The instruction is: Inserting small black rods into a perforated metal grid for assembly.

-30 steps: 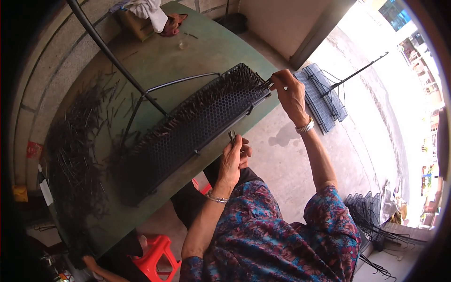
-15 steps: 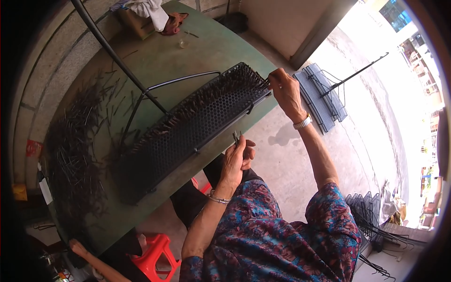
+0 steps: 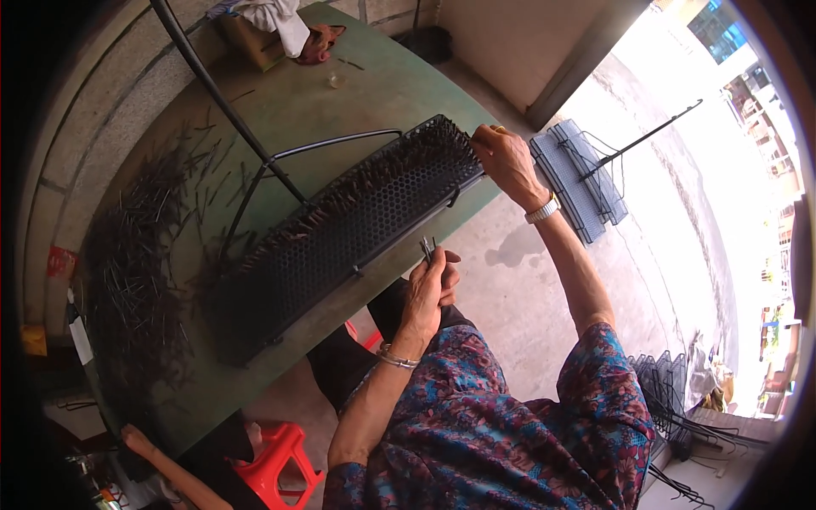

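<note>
A long black perforated rack (image 3: 365, 212) with a bent-rod handle (image 3: 234, 115) lies slantwise on the green table. Thin dark sticks (image 3: 340, 200) stand close together in the holes along its far side and right end. My right hand (image 3: 510, 166) is at the rack's right end, fingertips pinched among the sticks; what they grip is too small to make out. In front of the rack's near edge, my left hand (image 3: 425, 293) is closed round a few thin dark sticks (image 3: 429, 248), their tips poking up past the thumb.
Loose sticks are heaped (image 3: 136, 272) on the table's left. A box with cloths (image 3: 285, 25) stands at the back. Another person's hand (image 3: 136, 439) rests at the lower left, near a red stool (image 3: 285, 467). More racks stand on the floor (image 3: 578, 178) to the right.
My right hand has shifted slightly left and inward over the rack's right end, its fingers now lower among the sticks. My left hand has stayed nearly still.
</note>
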Demonstrator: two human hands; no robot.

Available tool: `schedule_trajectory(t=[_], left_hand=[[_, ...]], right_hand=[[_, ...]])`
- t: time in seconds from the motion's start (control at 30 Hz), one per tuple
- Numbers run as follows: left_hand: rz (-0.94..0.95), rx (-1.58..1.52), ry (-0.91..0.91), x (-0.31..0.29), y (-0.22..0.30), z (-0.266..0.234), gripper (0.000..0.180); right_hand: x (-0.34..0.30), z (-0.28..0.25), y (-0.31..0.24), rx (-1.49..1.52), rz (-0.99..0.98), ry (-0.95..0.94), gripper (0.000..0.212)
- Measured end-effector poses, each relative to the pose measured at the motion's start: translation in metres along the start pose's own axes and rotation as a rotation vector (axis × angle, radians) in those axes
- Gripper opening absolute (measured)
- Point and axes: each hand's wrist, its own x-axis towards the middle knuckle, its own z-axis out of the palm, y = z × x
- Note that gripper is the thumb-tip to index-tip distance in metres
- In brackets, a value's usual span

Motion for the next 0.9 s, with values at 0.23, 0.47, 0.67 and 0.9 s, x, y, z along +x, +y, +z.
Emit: schedule_trajectory(t=[0.23,0.47,0.67,0.9], left_hand=[[0.034,-0.054,-0.009,0.001,-0.005,0.004,0.029],[0.053,0.028,0.088,-0.003,-0.005,0.011,0.029],[0.058,0.022,-0.041,-0.003,-0.006,0.008,0.031],[0.095,-0.005,-0.040,-0.004,-0.007,0.006,0.033]], right_hand=[[0.007,0.000,0.002,0.053,-0.049,-0.028,0.011],[0.012,-0.004,0.007,0.055,-0.125,-0.062,0.011],[0.008,-0.003,0.009,0.101,-0.079,-0.043,0.012],[-0.001,-0.004,0.002,0.147,0.180,0.017,0.014]])
